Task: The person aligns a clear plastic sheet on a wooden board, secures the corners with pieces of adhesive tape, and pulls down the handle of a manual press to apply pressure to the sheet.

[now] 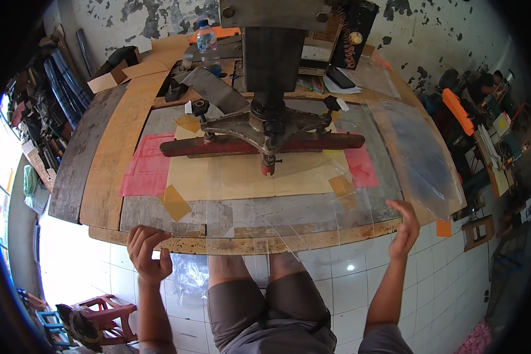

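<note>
My left hand (pixel 150 253) is at the table's front edge, fingers loosely bent and thumb apart, with nothing visible in it. On the other side, my right hand (pixel 403 229) is held up near the front right corner, fingers stretched out and holding nothing visible. Between them a clear plastic sheet (pixel 301 227) lies across the front edge and hangs partly over it; its outline is faint. Beyond it stands a press with a long red-sided bar (pixel 218 147) over a cream board (pixel 242 187). The board is taped down, with pink sheets (pixel 144 168) at its ends.
Clear plastic sheets (pixel 416 156) lie on the table's right side. A water bottle (pixel 206 36), a phone (pixel 340 78) and an open cardboard box (pixel 109 74) are at the back. A red stool (pixel 109 315) stands at lower left. Another person (pixel 484 88) sits at far right.
</note>
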`<state>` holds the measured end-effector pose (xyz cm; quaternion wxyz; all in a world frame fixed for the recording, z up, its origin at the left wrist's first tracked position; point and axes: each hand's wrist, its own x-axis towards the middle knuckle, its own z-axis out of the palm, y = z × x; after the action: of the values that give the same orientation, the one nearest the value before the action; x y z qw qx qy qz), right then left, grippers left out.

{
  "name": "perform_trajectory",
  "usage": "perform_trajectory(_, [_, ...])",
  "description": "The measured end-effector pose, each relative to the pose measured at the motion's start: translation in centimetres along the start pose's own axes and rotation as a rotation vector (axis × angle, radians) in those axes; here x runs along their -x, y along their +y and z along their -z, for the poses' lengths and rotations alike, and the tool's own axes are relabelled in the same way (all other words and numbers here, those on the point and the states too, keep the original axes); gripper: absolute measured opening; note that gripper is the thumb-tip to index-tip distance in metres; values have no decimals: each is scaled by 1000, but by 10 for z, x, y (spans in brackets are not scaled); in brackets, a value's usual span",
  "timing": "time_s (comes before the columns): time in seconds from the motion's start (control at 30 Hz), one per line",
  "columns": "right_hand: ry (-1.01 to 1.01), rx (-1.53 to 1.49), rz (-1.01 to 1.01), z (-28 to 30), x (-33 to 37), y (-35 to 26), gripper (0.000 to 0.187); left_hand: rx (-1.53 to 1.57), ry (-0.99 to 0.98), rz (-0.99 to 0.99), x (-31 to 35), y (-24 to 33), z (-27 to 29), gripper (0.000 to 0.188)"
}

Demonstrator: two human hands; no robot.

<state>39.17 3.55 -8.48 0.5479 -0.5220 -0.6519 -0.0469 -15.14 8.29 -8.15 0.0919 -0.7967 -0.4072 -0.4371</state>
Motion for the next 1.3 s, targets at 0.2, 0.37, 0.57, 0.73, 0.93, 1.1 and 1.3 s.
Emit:
perform_trajectory(0.2, [-434, -250, 186, -44, -101, -18, 37, 137, -204, -310, -100, 8, -24, 18])
perform_trajectory(0.37, [-737, -234, 207, -83, -154, -17, 26, 216, -355, -472, -150, -4, -70, 21])
perform_trajectory(0.57, [-977, -267, 197, -126, -157, -5, 38, 279, -449, -481, -146, -22, -114, 43])
perform_trajectory(0.73, [-1122, -290, 171, -135, -147, 7, 57, 365, -605, -435, -139, -27, -124, 59])
perform_trajectory(0.93, [-1245, -186, 115, -140, -150, 9, 65, 360, -727, -341, -136, -36, -132, 65])
perform_trajectory(1.1, [-1257, -175, 99, -141, -150, 6, 64, 351, -768, -303, -134, -37, -133, 63])
perform_trajectory(1.3, [-1220, -164, 117, -139, -146, 9, 57, 361, -763, -286, -132, -36, -134, 64])
